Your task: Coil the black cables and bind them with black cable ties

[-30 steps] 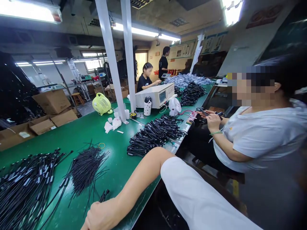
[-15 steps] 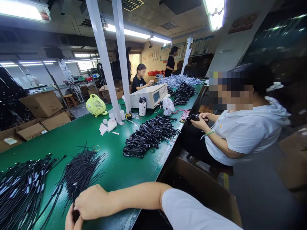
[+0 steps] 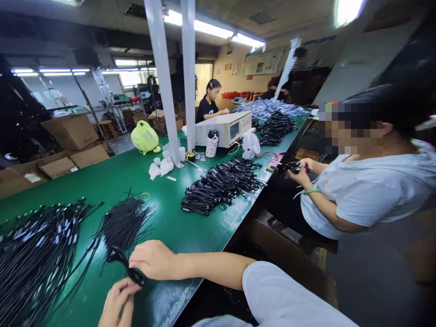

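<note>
My right hand [image 3: 153, 260] rests low on the green bench [image 3: 112, 181], its fingers curled round a coiled black cable [image 3: 126, 267]. My left hand [image 3: 116, 303] pinches the near end of the same cable at the bottom edge. A heap of thin black ties [image 3: 124, 223] lies just beyond my hands. A wide spread of loose black cables [image 3: 34, 254] covers the bench to the left.
A pile of bundled black cables [image 3: 221, 184] lies mid-bench. A person in a pale shirt [image 3: 368, 190] sits at the right and handles a cable. Farther back stand a white tester box [image 3: 225, 129], a small white fan [image 3: 251, 146], a yellow-green fan [image 3: 145, 137], two white posts and cardboard boxes [image 3: 71, 131].
My right hand has come up from the bench's near edge to the tie heap, my left hand has come into view, and both now hold a coiled cable. The camera has shifted.
</note>
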Demonstrator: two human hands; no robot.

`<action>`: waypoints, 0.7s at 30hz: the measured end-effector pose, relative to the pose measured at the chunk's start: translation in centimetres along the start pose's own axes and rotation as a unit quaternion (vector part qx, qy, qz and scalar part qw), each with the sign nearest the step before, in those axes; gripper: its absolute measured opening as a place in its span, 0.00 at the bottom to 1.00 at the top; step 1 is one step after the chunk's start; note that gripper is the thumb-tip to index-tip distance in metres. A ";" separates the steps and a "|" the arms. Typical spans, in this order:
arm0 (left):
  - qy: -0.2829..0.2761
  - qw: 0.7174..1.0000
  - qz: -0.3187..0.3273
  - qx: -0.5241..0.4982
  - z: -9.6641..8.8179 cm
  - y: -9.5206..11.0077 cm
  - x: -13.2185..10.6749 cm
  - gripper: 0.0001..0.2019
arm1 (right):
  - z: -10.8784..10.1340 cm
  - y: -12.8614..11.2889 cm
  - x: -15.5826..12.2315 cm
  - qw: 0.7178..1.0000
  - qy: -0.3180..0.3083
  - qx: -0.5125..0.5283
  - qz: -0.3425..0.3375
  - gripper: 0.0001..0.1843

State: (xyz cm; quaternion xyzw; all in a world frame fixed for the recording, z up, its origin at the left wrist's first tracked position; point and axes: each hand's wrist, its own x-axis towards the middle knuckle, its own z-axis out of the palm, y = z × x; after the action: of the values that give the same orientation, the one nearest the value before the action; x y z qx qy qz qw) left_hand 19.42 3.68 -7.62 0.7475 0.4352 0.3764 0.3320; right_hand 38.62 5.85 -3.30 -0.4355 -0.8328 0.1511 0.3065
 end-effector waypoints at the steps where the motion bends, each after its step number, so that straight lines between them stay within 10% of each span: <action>1: 0.008 0.998 -0.039 -0.038 -0.2 0.6 0.1 0.14 | 0.2 -0.8 -0.3 0.997 -0.009 -0.058 -0.058 0.10; 5: 0.003 0.977 -0.163 -0.135 -1.8 3.3 0.1 0.18 | 1.5 -3.0 -2.0 0.989 -0.062 -0.020 -0.132 0.11; 12: -0.079 0.988 -0.109 -0.077 -1.4 5.1 -2.2 0.14 | 1.5 0.1 -0.8 0.986 -0.054 0.153 0.039 0.15; 21: 0.018 0.947 -0.209 -0.244 0.7 2.9 -2.0 0.25 | 3.8 -1.4 -2.1 0.826 -0.199 0.484 0.208 0.23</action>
State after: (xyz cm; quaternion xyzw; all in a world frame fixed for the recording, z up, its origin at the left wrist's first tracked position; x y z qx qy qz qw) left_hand 20.52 0.61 -6.19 0.5292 0.4818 0.4066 0.5679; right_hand 36.22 3.39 -6.26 -0.3549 -0.5852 0.6787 0.2665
